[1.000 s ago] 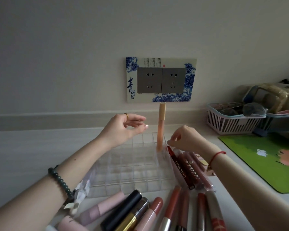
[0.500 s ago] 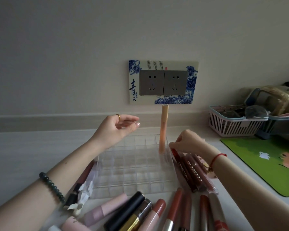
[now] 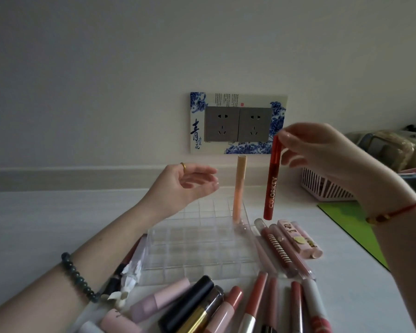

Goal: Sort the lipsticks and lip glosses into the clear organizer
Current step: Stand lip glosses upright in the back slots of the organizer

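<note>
Lipsticks and lip glosses (image 3: 202, 306) lie in a loose row along the near edge of the white worktop (image 3: 46, 224), many of them cut off by the bottom of the frame, so their full length and labels cannot be read. At the far left of the row a dark tube and a crumpled white wrapper (image 3: 130, 282) sit partly behind the left forearm, which wears a dark bead bracelet (image 3: 78, 278). The left hand (image 3: 180, 186) hovers open and empty above the far left part of the clear organizer (image 3: 197, 246), fingers loosely curled, a gold ring on one finger; it sits much as it did a second ago. The organizer's grid of compartments is hard to make out through the clear plastic. One peach lip gloss tube (image 3: 239, 188) stands upright in its far right corner compartment. Just right of it, the right hand (image 3: 322, 152) pinches the top end of a red COLORKEY lip gloss (image 3: 271, 181), hanging it upright in the air above the worktop beside the organizer; half a second ago that hand was down among the tubes lying to the organizer's right. More glosses and a pink patterned lipstick (image 3: 300, 239) remain there. A white slotted basket (image 3: 322, 188) is partly hidden behind the right wrist.
</note>
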### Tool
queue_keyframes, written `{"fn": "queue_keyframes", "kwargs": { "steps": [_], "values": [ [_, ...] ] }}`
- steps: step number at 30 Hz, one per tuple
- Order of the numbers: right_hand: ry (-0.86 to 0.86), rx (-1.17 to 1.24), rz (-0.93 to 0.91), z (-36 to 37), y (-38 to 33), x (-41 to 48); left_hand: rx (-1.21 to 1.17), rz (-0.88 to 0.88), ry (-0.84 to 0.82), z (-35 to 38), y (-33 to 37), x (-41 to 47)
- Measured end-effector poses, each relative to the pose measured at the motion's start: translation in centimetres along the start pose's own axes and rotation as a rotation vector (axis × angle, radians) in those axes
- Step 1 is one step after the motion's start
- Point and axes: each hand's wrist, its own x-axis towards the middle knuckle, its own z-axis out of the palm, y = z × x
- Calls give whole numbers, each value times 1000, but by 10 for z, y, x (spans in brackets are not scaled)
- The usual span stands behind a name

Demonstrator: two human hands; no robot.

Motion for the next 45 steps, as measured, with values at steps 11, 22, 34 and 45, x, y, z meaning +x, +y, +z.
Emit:
{"fn": "queue_keyframes", "kwargs": {
  "steps": [11,22,34,45],
  "values": [
    [142,156,-255,50,-30,3,-116,110,-54,17,9,3],
    [14,-62,-361,47,-25,39,-82,48,11,10,-2,30],
    [-64,-133,-255,64,8,44,126,-46,-32,18,-30,22],
    [-115,-189,-234,69,15,41,200,-49,-80,19,-31,20]
  ]
}}
